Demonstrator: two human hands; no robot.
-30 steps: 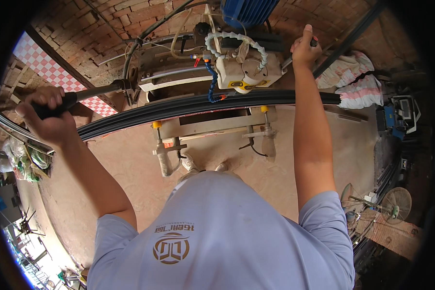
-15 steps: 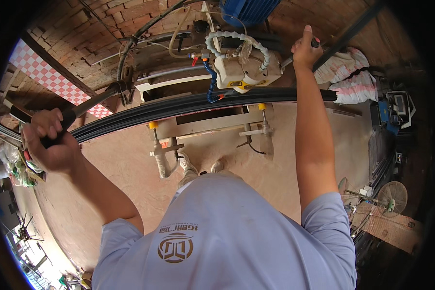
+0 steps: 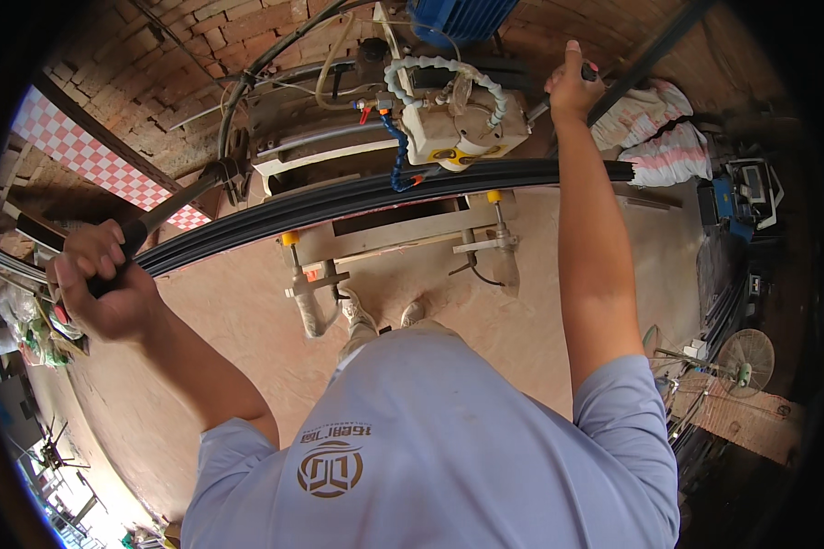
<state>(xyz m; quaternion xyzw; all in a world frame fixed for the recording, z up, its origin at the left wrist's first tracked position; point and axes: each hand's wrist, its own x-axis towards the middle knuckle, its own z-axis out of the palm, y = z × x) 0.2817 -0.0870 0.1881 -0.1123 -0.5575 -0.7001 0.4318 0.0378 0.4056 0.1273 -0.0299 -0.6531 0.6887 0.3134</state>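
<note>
Reddish brickwork spans the top of the frame, and a dusty tan floor spreads across the middle. At upper left, a long metal lever slants down to a black grip, with the left hand closed round it, fingers curled and clamped on it. At upper right, the right hand is wrapped about a dark handle with a bit of red at its end; its thumb points up, while the tips of its other fingers are hard to make out. Between the hands, at upper centre, sits a cream machine head with yellow markings. A bundle of black profiles runs across the frame just below it, passing behind the right forearm. A blue segmented hose ends in an orange tip near the profiles, and a pale segmented hose loops over the head. Above, at the top edge, is a blue motor; below the profiles stand two yellow-capped clamps. Farther out lie white-and-pink sacks at upper right, a red-and-white checked panel at upper left, and a round fan at lower right.
</note>
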